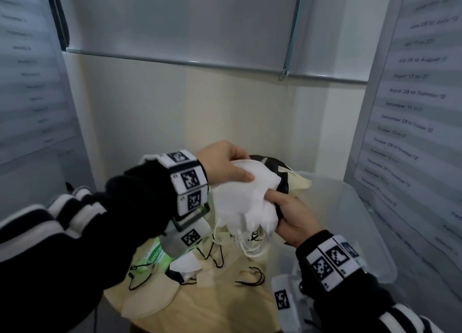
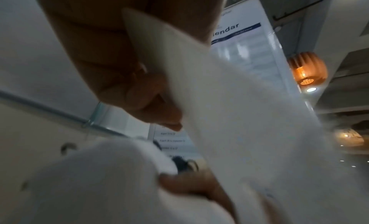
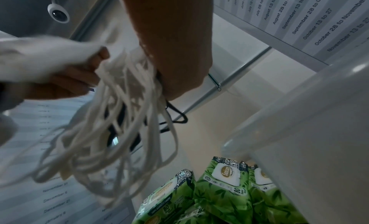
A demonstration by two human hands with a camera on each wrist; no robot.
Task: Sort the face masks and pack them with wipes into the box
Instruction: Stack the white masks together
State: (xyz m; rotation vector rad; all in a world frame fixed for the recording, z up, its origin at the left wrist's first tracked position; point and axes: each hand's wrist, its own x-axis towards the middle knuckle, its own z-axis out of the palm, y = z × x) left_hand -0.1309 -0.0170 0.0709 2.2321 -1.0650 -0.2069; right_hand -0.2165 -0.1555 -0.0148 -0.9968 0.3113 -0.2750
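1. Left hand (image 1: 223, 163), black sleeve with a marker-tagged wristband: fingers and thumb curled onto the top of a bundle of white fabric face masks (image 1: 243, 197), pinching it; the left wrist view shows the fingers (image 2: 111, 57) bent against a white mask sheet (image 2: 229, 117).
2. Right hand (image 1: 291, 216): closed from below on the same white bundle, and also on black face masks (image 1: 271, 163) whose dark edge shows behind the white ones. A cream mask (image 1: 301, 181) projects past them on the far side.
3. The bundle is held in the air between both hands, above the round light-wood table (image 1: 225, 305) and just beside the near-left rim of the clear plastic storage box (image 1: 360, 222).
4. White elastic ear loops (image 3: 111, 132) hang in a tangled bunch below the bundle; a few black loops (image 3: 175, 115) hang among them.
5. On the table below the hands: loose cream face masks (image 1: 147, 300) with black ear loops, and one white mask (image 1: 186, 264), overlapping each other.
6. Green-printed soft packs of wet wipes (image 3: 221, 191) lie side by side at the table's left, beside the box wall (image 3: 299, 132); in the head view only one pack (image 1: 156, 254) shows, partly hidden under the left wrist.
7. Printed calendar posters (image 1: 410, 112) stand to either side; a lowered white roller blind (image 1: 180, 20) hangs behind.
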